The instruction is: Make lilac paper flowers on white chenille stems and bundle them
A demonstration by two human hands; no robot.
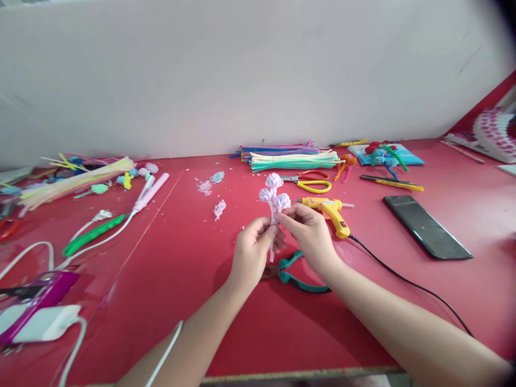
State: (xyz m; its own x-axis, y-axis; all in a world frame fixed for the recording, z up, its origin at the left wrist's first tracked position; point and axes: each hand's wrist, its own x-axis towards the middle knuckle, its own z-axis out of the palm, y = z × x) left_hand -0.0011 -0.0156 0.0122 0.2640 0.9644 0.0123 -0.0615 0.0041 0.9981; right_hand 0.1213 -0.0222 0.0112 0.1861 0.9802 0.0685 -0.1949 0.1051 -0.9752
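Observation:
Between my two hands, above the red table, stands an upright lilac pipe-cleaner flower sprig [274, 181] with three fluffy heads. My left hand [253, 244] pinches its stem low down between thumb and fingers. Slightly higher, my right hand [308, 228] pinches the stem just under the right-hand head. Below the hands lie teal-handled pliers [304, 285], partly covered by my right hand. A yellow glue gun [328, 209] rests just beyond my right hand, its black cord running to the right. Scissors [312, 184] with red and yellow handles lie behind the sprig.
Bundled pipe cleaners [294, 160] lie along the wall. A phone [427, 226] and a yellow cutter [397, 184] are on the right. Leftward sit a pink hair straightener [151, 193], a green-handled tool [97, 235], a purple power strip [56, 293] and white cables. Fluff scraps [220, 209] dot the middle.

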